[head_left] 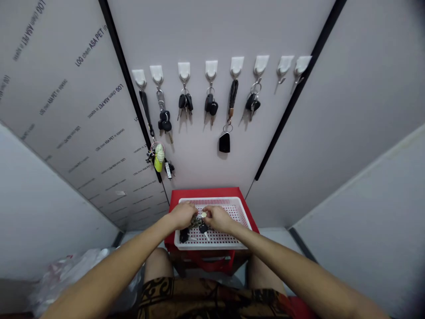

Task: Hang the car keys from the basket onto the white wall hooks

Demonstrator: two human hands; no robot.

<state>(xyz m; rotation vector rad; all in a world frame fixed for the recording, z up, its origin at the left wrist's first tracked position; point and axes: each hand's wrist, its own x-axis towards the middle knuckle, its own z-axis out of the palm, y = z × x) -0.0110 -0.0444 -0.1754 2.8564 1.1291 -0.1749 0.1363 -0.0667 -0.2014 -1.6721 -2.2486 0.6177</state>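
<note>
While hands [217, 218] hold keys [202, 228], 8 hooks [211, 68] line the wall [202, 164] above red covering [206, 193].

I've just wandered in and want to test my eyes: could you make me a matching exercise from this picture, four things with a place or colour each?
1. Basket
2. Braided strap
3. Charm
4. Left hand

A. On the fifth hook from the left
B. Over the basket's left part
C. White, full of holes
D. Yellow-green, below the leftmost hook

Pairs: 1-C, 2-A, 3-D, 4-B
</note>
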